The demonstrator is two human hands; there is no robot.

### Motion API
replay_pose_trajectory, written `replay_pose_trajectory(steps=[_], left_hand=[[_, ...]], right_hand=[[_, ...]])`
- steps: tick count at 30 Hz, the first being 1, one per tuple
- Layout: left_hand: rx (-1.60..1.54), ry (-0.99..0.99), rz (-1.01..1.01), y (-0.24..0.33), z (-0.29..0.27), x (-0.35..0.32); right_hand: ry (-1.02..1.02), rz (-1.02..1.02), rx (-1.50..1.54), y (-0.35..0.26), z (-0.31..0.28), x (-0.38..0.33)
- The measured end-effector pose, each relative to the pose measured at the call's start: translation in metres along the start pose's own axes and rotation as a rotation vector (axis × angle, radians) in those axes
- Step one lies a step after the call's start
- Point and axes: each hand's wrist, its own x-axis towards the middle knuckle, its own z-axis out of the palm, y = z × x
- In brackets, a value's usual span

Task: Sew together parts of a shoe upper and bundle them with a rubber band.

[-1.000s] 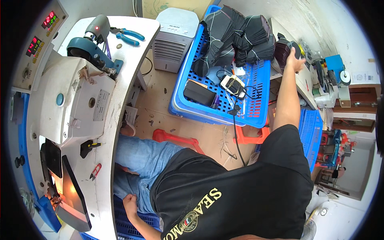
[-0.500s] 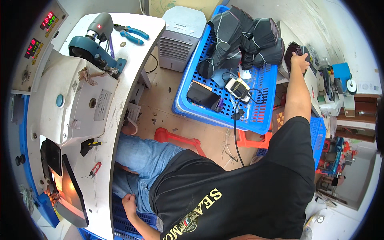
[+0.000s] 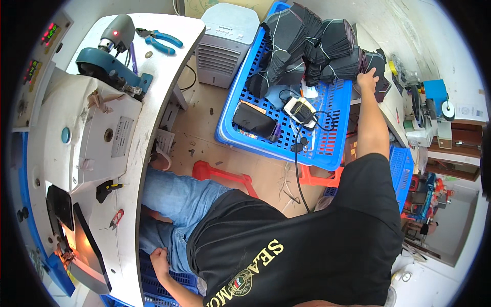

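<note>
My right arm stretches out to the far right, and my right hand (image 3: pixel 367 81) is closed round a stack of thin black pieces (image 3: pixel 376 61). That stack is at the right edge of a blue plastic basket, beside several tied bundles of similar black pieces (image 3: pixel 289 36) heaped in it. My left hand (image 3: pixel 159 260) is curled into a fist low by my thigh in blue jeans; nothing shows in its fingers. The blue basket (image 3: pixel 335 148) also holds a dark phone (image 3: pixel 254 121) and a white device with a black cable (image 3: pixel 300 111).
To the left a white machine (image 3: pixel 97 133) stands on a white table (image 3: pixel 123 215), with blue-handled pliers (image 3: pixel 162 41) and small red snips (image 3: pixel 116 219) on it. A grey air cooler (image 3: pixel 220 56) stands behind. A red stool (image 3: pixel 225 176) is under the basket. Cluttered shelving lines the right.
My right hand has moved slightly left with the black stack, closer to the bundles in the basket. My left hand stays by my thigh. The whole view has shifted a little.
</note>
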Motion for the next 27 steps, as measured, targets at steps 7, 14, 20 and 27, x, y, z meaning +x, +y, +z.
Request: replay_pose_trajectory(steps=[7, 14, 20, 27], left_hand=[[0.411, 0.035, 0.202, -0.017, -0.03, -0.025], [0.341, -0.154, 0.431, -0.027, 0.005, -0.051], [-0.345, 0.13, 0.284, -0.074, -0.016, -0.1], [-0.508, 1.679, -0.115, -0.258, -0.141, -0.15]], right_hand=[[0.505, -0.855, 0.783, -0.135, -0.078, -0.145], [-1.086, -2.27, 0.788, -0.17, -0.14, -0.457], [-0.946, -2.735, -0.442, -0.115, -0.035, -0.581], [-1.404, -2.338, -0.94, -0.151, -0.032, -0.637]])
